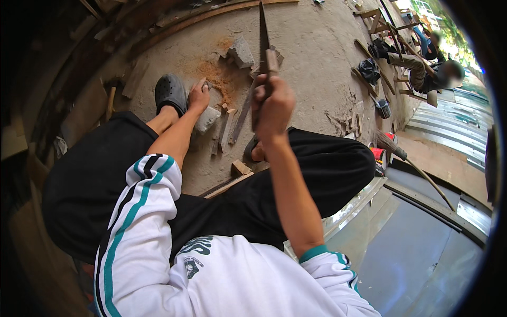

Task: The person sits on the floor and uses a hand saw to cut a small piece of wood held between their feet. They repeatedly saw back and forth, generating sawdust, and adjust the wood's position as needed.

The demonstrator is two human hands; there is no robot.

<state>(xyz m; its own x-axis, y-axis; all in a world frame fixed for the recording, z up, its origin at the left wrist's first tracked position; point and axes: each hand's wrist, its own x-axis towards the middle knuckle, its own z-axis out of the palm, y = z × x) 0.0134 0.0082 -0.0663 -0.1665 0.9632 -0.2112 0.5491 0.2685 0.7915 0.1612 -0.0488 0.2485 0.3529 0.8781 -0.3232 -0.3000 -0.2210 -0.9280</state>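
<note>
My right hand is raised in front of me, fingers wrapped round a machete. Its long dark blade tapers and points away from me; the handle is mostly hidden by the hand. A strip of pale wood shows right beside the blade's base, and I cannot tell whether it is part of the tool. Low by the grey clog on my left foot, my left hand has its fingers curled in, near orange sawdust. What it grips is too small to make out. A concrete chunk lies beside that wrist.
Another concrete block lies ahead, with wood offcuts between my feet. To the right are a broom, a red can and a dark tin. Another person sits at far right among wooden frames.
</note>
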